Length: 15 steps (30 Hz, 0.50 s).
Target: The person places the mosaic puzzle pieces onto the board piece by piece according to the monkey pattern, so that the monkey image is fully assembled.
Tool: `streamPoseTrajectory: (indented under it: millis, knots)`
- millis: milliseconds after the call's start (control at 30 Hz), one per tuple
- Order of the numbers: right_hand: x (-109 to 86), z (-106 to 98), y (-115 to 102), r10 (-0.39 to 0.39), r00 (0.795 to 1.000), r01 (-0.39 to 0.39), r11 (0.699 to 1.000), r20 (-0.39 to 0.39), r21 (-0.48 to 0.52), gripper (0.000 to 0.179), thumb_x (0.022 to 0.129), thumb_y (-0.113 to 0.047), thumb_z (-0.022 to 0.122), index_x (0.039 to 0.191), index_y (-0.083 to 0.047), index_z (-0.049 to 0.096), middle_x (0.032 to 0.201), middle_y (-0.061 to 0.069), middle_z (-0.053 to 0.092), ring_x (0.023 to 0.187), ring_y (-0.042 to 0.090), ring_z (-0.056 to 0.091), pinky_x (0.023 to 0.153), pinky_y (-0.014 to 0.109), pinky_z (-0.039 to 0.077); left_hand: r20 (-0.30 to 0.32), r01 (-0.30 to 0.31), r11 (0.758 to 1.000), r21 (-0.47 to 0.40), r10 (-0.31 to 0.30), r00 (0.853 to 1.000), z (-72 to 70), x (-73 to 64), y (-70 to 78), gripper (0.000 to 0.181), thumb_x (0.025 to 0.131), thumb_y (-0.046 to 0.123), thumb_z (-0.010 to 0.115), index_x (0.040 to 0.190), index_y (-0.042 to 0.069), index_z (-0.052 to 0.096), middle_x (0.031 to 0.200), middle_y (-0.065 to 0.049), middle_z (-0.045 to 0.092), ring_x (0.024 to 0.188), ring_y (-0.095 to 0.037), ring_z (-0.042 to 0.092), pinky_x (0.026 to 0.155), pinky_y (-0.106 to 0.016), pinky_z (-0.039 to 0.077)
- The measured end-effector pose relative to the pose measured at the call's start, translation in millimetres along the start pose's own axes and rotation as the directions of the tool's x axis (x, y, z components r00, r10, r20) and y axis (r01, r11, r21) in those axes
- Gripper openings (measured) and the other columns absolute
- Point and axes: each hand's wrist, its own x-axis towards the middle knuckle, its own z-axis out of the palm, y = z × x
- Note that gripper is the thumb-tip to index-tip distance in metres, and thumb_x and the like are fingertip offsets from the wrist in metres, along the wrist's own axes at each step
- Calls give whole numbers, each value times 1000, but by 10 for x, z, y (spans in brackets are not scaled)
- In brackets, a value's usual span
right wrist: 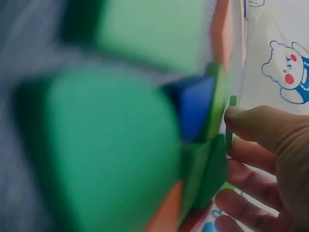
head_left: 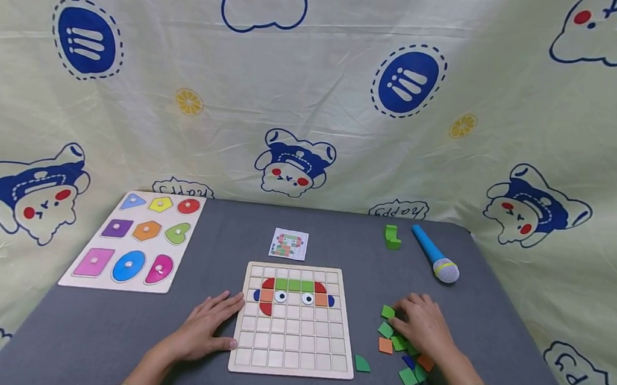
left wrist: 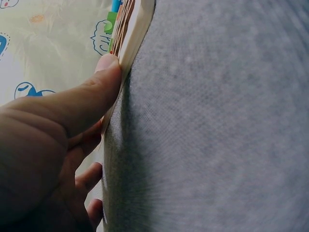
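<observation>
A pale wooden grid board [head_left: 295, 361] lies mid-table, with red, green, orange and blue pieces and two eye tiles [head_left: 280, 296] in its upper rows. My left hand [head_left: 197, 329] rests at the board's left edge, its fingers extended; the thumb [left wrist: 108, 67] touches the rim in the left wrist view. Over a loose pile at right, my right hand [head_left: 425, 325] pinches a green square tile [right wrist: 231, 123], seen edge-on in the right wrist view. Green tiles [head_left: 408, 378], orange tiles [head_left: 386, 345] and a blue piece [head_left: 408, 362] lie below and beside that hand, partly hidden by it.
A small picture card [head_left: 288, 244] lies behind the board. At the back left is a white shape puzzle [head_left: 81, 280]. A green block [head_left: 392, 237] and a blue toy microphone [head_left: 434, 254] lie at the back right. One green quarter-round piece [head_left: 362, 363] sits beside the board's lower right corner.
</observation>
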Motion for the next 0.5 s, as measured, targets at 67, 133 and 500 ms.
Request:
streamPoseTrajectory:
  millis: [67, 133, 500]
  knots:
    - [-2, -18, -58, -20, 999, 21, 1000, -25, 9, 22, 77, -28, 76, 94, -14, 72, 93, 3, 63, 86, 22, 52, 74, 44, 44, 3, 1, 1000, -1, -1, 1000, 1, 1, 2, 78, 78, 38, 73, 143, 9, 40, 152, -7, 36, 143, -38, 23, 112, -64, 14]
    - [1, -40, -148, -48, 998, 49, 999, -49, 16, 22, 76, -27, 77, 93, -14, 72, 92, 2, 63, 86, 21, 52, 76, 45, 45, 6, 3, 1000, -3, -3, 1000, 0, 1, 4, 79, 78, 39, 72, 143, 9, 40, 152, -7, 36, 143, -38, 23, 112, -64, 13]
    - [75, 12, -915, -244, 965, 248, 968, -97, 37, 24, 74, -31, 79, 93, -20, 72, 86, -6, 59, 83, 10, 46, 75, 33, 43, 5, 5, 1000, -8, -5, 1000, -11, -1, 21, 78, 79, 37, 73, 143, 9, 40, 152, -7, 36, 143, -38, 22, 112, -64, 12]
